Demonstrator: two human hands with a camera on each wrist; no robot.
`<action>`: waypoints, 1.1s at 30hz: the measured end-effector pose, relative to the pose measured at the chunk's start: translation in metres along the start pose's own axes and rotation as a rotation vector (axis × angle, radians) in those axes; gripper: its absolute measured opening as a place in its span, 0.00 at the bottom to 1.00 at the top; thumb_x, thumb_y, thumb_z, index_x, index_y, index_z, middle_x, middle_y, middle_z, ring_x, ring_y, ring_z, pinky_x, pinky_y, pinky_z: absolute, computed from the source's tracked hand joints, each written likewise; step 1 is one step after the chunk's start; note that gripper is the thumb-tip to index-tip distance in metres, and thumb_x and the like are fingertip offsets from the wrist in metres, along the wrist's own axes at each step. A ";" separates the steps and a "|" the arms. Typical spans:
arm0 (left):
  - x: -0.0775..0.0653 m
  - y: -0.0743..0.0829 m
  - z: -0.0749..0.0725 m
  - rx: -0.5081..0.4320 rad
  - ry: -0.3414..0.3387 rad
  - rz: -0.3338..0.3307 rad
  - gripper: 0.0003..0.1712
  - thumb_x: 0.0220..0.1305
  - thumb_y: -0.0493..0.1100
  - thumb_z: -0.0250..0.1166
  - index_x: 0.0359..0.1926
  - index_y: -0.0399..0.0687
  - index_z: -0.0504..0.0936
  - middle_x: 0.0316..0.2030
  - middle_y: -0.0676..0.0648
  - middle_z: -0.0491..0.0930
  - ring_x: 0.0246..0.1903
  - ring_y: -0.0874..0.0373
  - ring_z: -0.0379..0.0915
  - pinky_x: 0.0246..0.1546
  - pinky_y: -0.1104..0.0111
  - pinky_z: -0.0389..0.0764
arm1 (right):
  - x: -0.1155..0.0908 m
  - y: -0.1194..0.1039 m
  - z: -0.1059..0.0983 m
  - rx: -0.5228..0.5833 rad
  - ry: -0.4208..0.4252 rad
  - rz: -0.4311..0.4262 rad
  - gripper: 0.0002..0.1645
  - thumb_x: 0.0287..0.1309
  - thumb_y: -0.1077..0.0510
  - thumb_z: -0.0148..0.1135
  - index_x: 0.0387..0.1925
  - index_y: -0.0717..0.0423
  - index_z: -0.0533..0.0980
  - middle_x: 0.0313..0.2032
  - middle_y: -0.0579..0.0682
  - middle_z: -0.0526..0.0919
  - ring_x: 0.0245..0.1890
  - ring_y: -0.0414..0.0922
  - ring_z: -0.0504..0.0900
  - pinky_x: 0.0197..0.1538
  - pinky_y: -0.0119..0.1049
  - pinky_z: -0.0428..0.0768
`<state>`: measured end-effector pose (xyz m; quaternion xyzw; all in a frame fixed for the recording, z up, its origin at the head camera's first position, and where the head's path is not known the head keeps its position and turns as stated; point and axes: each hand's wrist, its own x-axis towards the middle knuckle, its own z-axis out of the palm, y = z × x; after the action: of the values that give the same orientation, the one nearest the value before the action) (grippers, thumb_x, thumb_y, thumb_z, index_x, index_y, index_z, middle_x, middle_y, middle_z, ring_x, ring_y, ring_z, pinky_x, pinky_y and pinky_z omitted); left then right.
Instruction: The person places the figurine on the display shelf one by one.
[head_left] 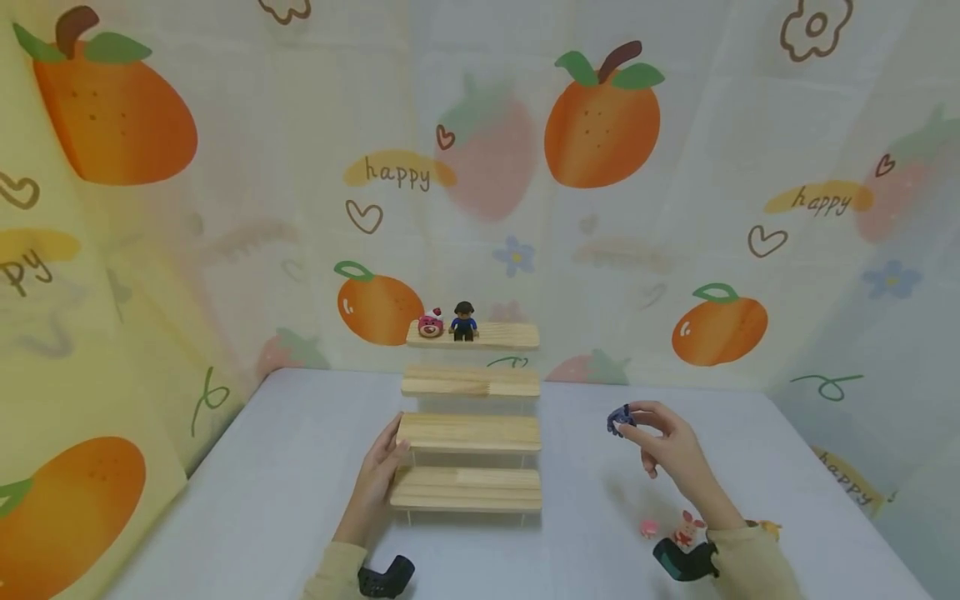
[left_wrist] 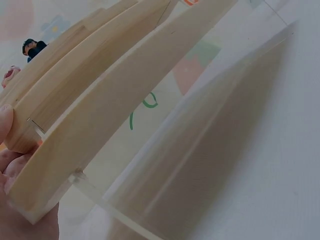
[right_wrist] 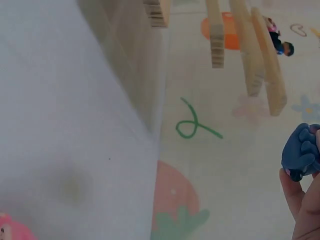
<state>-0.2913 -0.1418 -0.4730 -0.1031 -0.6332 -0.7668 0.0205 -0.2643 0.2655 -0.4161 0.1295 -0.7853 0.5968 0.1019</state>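
A wooden stand with several stepped shelf boards [head_left: 468, 433] stands mid-table on clear supports. My left hand [head_left: 378, 467] holds the left end of one of its lower boards, thumb [left_wrist: 5, 121] on top and fingers underneath. In the air right of the stand, my right hand [head_left: 675, 450] pinches a small blue figurine [right_wrist: 300, 152] between thumb and fingers. On the top board sit a pink bear-head figure [head_left: 431, 323] with a white top and, beside it, a toy person [head_left: 464, 322] in dark headwear and blue clothing.
On the white table [head_left: 300, 408], near my right forearm, lie a small pink piece [head_left: 648, 527], a pink long-eared figurine [head_left: 687, 527] and a yellow item [head_left: 770, 528] partly hidden by the sleeve. A fruit-printed cloth [head_left: 480, 250] hangs behind the stand.
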 end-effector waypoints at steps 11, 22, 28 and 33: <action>-0.003 -0.006 0.001 0.004 0.010 0.000 0.35 0.65 0.41 0.53 0.66 0.34 0.49 0.66 0.38 0.47 0.64 0.48 0.39 0.62 0.58 0.43 | 0.010 -0.037 0.028 0.009 0.051 0.121 0.24 0.53 0.57 0.63 0.49 0.64 0.70 0.43 0.61 0.75 0.07 0.44 0.63 0.12 0.34 0.70; -0.001 -0.001 0.001 0.011 -0.012 0.022 0.34 0.66 0.41 0.52 0.66 0.34 0.48 0.66 0.39 0.46 0.65 0.50 0.37 0.62 0.59 0.40 | 0.051 -0.043 0.059 0.086 0.029 -0.069 0.24 0.52 0.57 0.63 0.50 0.61 0.70 0.45 0.62 0.73 0.08 0.42 0.65 0.11 0.33 0.69; -0.001 -0.001 -0.002 0.007 -0.011 0.029 0.33 0.66 0.40 0.51 0.66 0.33 0.48 0.66 0.38 0.46 0.65 0.50 0.38 0.62 0.62 0.42 | 0.072 -0.072 0.082 0.138 0.003 0.046 0.23 0.54 0.61 0.61 0.52 0.63 0.68 0.46 0.61 0.72 0.09 0.39 0.65 0.13 0.29 0.69; 0.001 0.000 -0.005 0.001 -0.014 0.024 0.34 0.66 0.40 0.51 0.66 0.34 0.48 0.66 0.38 0.47 0.64 0.51 0.39 0.62 0.63 0.43 | 0.096 -0.081 0.099 0.157 -0.002 0.051 0.23 0.54 0.58 0.62 0.51 0.60 0.70 0.46 0.58 0.74 0.09 0.40 0.64 0.13 0.30 0.69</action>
<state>-0.2931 -0.1465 -0.4739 -0.1161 -0.6324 -0.7654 0.0255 -0.3289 0.1420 -0.3383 0.1176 -0.7393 0.6588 0.0753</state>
